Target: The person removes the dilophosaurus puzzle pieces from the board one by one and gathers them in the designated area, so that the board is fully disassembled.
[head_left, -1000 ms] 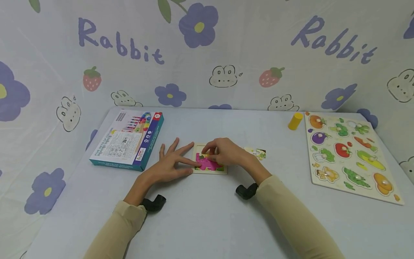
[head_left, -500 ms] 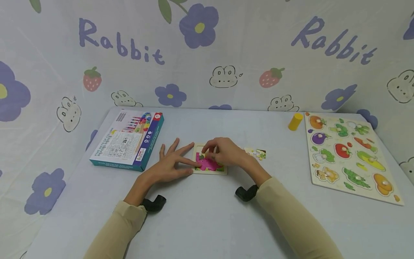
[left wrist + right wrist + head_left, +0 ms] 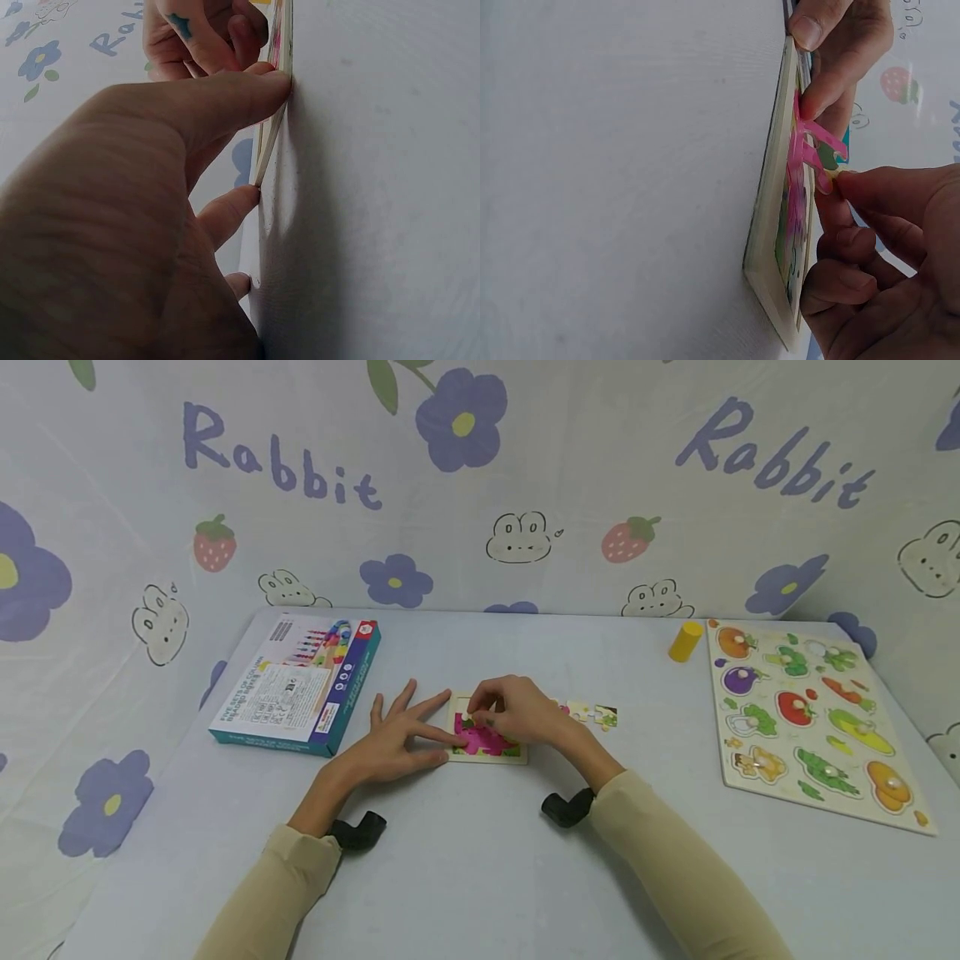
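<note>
A small wooden jigsaw puzzle (image 3: 498, 762) with a pink picture lies in its pale frame on the table. My left hand (image 3: 393, 741) spreads its fingers at its left side; one straight fingertip presses the pink part, and the thumb rests by the near left corner. My right hand (image 3: 525, 712) reaches over the board from the right. Its thumb and finger pinch a puzzle piece (image 3: 826, 142), pink with green and yellow, which stands tilted up from the board in the right wrist view. That hand hides the upper right of the puzzle in the head view.
Loose puzzle pieces (image 3: 606, 717) lie just right of the right hand. A boxed toy (image 3: 292, 685) is at the left, a yellow cylinder (image 3: 685, 642) stands at the back right, and a vegetable peg board (image 3: 817, 727) lies at the far right.
My right hand has shifted slightly left and away from me, uncovering more of the loose pieces beside it. The left hand stays in place.
</note>
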`<state>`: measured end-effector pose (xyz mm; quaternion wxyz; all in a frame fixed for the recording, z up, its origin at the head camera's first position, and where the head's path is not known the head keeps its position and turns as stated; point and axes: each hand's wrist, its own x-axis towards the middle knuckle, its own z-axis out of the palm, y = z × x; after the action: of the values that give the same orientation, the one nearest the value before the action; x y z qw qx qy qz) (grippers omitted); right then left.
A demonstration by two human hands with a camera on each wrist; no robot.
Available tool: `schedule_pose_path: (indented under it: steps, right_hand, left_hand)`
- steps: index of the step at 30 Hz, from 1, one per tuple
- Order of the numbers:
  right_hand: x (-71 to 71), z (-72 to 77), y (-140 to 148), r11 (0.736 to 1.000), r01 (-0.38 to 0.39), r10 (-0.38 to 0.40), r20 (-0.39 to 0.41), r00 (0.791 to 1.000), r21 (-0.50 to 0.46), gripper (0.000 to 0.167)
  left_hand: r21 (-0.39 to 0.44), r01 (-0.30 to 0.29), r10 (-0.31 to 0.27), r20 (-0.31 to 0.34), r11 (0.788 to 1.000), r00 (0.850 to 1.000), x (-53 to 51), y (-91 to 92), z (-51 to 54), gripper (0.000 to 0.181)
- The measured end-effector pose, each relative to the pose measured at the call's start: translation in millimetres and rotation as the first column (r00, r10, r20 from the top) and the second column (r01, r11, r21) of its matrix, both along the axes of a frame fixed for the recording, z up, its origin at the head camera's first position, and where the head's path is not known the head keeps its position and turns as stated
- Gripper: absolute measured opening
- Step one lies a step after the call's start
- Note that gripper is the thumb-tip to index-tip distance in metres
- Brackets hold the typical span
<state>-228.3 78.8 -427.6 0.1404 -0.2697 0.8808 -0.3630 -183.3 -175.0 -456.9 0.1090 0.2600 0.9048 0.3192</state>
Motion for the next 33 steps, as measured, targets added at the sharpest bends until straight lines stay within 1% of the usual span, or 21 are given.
schedule_pose_path:
  steps: [11, 16, 21, 27, 33]
  right_hand:
    - [1.0, -1.8, -1.7, 0.999, 0.038, -0.038, 0.018, 0.999, -0.01, 0.009]
    - [1.1, -1.3, 2.4, 0.999, 0.048, -0.048, 0.012, 0.999, -0.014, 0.011]
    - [-0.6, -0.8, 14.6, 0.998, 0.063, -0.063, 0.0, 0.998, -0.02, 0.012]
    - [0.4, 4.5, 35.5, 0.994, 0.108, -0.107, 0.027, 0.994, -0.024, 0.01]
    - [3.1, 7.6, 59.5, 0.99, 0.142, -0.141, 0.041, 0.989, -0.019, 0.009]
  left_hand:
    - [-0.008, -0.003, 0.003, 0.001, 1.0, 1.0, -0.5, 0.1, -0.9, 0.029]
    - [-0.01, 0.0, 0.0, 0.0, 1.0, 1.0, -1.0, 0.3, -2.4, 0.03]
    - [-0.018, -0.006, 0.006, 0.001, 1.0, 1.0, -0.8, 0.1, -2.7, 0.031]
    - [-0.025, -0.009, 0.009, 0.005, 1.0, 1.0, -0.1, -0.1, -1.8, 0.031]
    - [-0.004, -0.008, 0.008, 0.017, 1.0, 1.0, -1.6, 0.1, -2.0, 0.031]
